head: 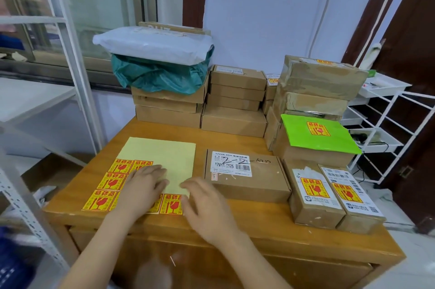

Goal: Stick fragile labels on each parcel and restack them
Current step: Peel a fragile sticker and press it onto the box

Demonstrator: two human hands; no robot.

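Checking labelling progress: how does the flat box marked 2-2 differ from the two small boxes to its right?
The flat box carries no fragile sticker; the two small boxes each carry one. The flat box is wide and low; the small boxes are narrow and taller. All are brown cardboard on the wooden table.

Parcel packing room: stacked cartons (233, 100), metal shelving (386, 128).

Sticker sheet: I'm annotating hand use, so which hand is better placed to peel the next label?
Probably the left hand: it lies on the sticker sheet among the labels. The right hand hovers at the sheet's edge, nearer the unlabelled box.
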